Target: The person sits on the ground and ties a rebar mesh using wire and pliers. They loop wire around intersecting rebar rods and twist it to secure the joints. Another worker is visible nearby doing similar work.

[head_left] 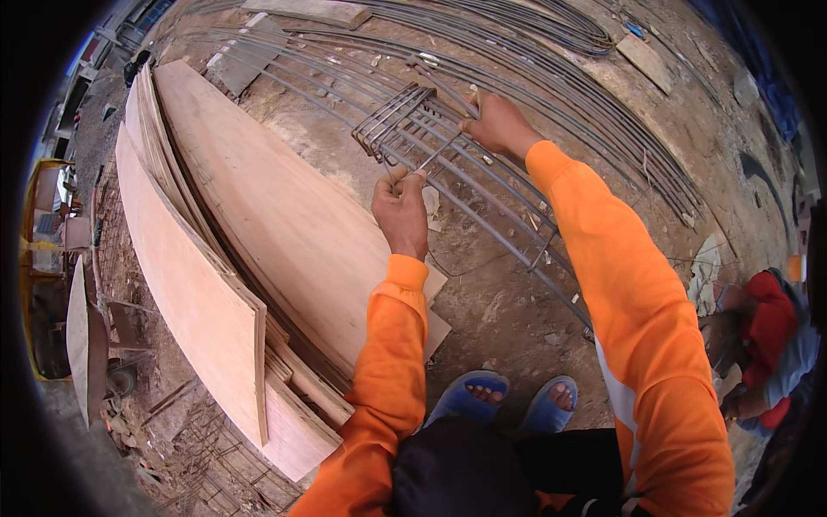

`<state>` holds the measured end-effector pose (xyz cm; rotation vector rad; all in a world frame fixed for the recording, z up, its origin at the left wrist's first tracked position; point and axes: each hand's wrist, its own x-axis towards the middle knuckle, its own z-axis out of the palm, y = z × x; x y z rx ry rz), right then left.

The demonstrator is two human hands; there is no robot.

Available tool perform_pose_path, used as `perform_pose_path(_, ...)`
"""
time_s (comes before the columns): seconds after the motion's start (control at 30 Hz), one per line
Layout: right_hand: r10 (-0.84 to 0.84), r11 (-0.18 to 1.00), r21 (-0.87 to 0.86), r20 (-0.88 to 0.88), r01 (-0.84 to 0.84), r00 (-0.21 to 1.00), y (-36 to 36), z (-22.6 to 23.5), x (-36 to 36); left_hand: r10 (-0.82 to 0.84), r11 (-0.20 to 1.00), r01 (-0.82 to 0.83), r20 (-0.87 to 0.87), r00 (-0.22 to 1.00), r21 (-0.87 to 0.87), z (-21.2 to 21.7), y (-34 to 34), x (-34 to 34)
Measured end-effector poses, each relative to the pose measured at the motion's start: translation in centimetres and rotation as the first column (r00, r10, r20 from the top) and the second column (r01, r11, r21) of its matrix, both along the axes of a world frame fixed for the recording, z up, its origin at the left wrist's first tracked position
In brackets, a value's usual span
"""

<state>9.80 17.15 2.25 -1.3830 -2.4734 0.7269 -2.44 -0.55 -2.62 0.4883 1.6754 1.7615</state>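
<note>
Long steel reinforcing bars (487,222) run diagonally in front of me as a cage, with several bent stirrups (383,129) bunched around their far part. My left hand (401,215) is closed in a pinch at the near side of the cage, just below the bunched stirrups; what lies between its fingertips is too small to make out. On the far side, my right hand (501,127) is closed around a slim steel rod (441,86) that slants up and left from the fist. A single stirrup side (441,150) crosses the bars between both hands.
Curved plywood sheets (258,189) are stacked to the left, close to my left forearm. More loose bars (551,95) lie on the dirt beyond the cage. Another person (762,345) in red and blue is low at the right edge. A yellow-framed vehicle (43,258) stands far left.
</note>
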Motion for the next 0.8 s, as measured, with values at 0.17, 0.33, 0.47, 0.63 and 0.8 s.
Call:
perform_pose_path(0.17, -0.028, 1.0, -0.005, -0.063, 0.027, 0.998, -0.6, -0.2, 0.9, 0.046, 0.998, -0.06, 0.563, 0.825, 0.006, 2.5, 0.7, 0.4)
perform_pose_path(0.33, -0.027, 0.999, -0.021, -0.009, 0.027, 1.0, -0.6, -0.1, 0.5, 0.023, 0.995, 0.021, 0.417, 0.909, -0.099, 1.6, 0.6, 0.1)
perform_pose_path(0.47, -0.035, 0.999, -0.023, -0.021, 0.034, 0.999, -0.6, -0.3, 0.3, -0.052, 0.983, 0.11, 0.362, 0.931, -0.144, 1.1, 0.4, -0.4)
perform_pose_path(0.63, -0.019, 0.999, -0.027, 0.001, 0.019, 1.0, -0.1, -0.5, 0.4, -0.047, 0.991, 0.077, 0.26, 0.965, -0.105, 0.4, 0.3, 0.1)
perform_pose_path(0.8, -0.015, 1.0, -0.015, -0.015, 0.015, 1.0, -0.6, -0.1, 0.7, -0.025, 0.993, 0.057, 0.301, 0.953, -0.1, 1.4, -0.3, 0.8)
